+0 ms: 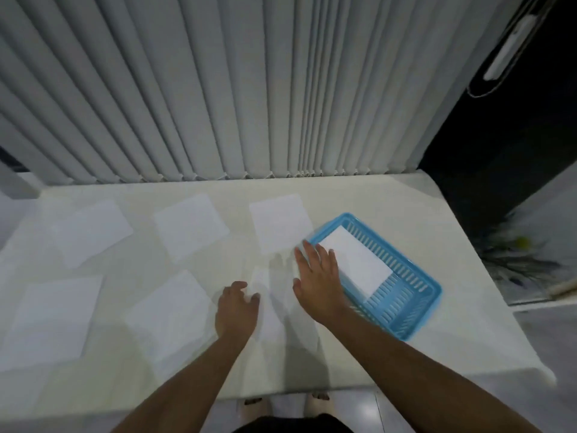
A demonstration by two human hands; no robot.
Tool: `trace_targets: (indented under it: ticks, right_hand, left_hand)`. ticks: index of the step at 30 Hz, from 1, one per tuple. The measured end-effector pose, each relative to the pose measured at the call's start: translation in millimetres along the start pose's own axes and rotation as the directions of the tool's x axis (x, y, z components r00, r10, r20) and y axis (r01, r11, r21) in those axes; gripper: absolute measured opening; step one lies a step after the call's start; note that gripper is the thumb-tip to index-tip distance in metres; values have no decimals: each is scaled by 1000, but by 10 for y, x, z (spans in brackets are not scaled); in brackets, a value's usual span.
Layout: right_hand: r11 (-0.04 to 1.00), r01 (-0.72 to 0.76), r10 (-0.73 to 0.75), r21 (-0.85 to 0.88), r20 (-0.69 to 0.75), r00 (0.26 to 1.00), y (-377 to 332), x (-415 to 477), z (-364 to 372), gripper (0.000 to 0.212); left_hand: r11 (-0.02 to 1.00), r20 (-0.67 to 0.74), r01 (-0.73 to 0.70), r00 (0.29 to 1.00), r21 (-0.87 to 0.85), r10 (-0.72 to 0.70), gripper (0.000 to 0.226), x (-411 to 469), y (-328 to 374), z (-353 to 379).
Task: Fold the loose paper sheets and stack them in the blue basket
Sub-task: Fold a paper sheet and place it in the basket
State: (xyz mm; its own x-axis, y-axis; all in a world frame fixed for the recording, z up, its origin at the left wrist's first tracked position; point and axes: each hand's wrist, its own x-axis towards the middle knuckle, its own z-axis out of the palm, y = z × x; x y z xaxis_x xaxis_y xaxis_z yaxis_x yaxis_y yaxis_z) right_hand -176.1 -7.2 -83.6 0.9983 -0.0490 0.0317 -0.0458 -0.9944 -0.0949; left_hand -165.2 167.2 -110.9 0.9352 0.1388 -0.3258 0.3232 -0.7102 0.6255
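Looking down through the head camera, I see two bare arms reaching over the white bench (452, 339). The right grip (318, 276) is wide, its fingers straight and spread, and holds nothing. It sits at the near-left corner of the blue basket (421, 314) and covers part of the rim; I cannot tell whether it touches.

A folded sheet (356, 264) lies flat inside the basket, toward its far end, just right of the right grip. The left grip (237, 307) is loosely curled above the bench, with nothing plainly in it, apart from the basket. Between the two grips is a pale blurred patch (268, 307); I cannot tell whether it is paper.

Five loose sheets lie flat and apart on the bench. The far-left sheet (93, 232) and far-middle sheet (190, 226) lie well away from both grips. The far-right sheet (281, 223) reaches near the basket's far-left corner. The near-left sheet (53, 317) lies by the bench's left side. The near-middle sheet (168, 314) has its right edge just beside the left grip. Grey vertical blinds (218, 89) hang behind the bench.
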Motion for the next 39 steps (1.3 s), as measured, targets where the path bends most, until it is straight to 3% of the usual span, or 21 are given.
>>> trace_targets:
  ticks: [4,7,16,21,24,27,31,35,39]
  right_hand:
    - [970,241,-229,-13,268,936,-103,327,100,63]
    - [951,309,-295,27,384,875,-191,487,208,65]
    - [929,362,-355,77,461,813,-286,659,264,64]
    - [910,399,-414,116,346,842,-197,750,141,68]
    - [887,448,-461,112,272,845,-144,844,31,42]
    - [879,472,-477,72,199,856,-63,844,-88,26]
    - [874,477,-486,95,152,861,192,605,-182,24]
    - [872,487,-484,52,245,840,409,355,-172,23]
    - [804,589,-522,-84,376,766,554,152,-42,20]
  left_hand:
    - [984,7,114,993,137,-116,46,-179,-107,36]
    - [976,-31,147,989,163,-144,43,-258,-103,86]
    - [971,28,235,972,-41,-234,32,-157,-70,162]
    - [982,16,-23,1000,186,21,29,-21,-4,-72]
    - [917,67,-230,973,325,220,25,44,27,-226]
    - [910,111,-325,946,257,306,19,43,57,-311]
    - [889,187,-411,907,203,377,12,-142,10,-307]
    - [870,310,-413,892,269,328,37,-327,-106,-175]
    - [943,217,-297,940,147,263,36,-378,-112,-79]
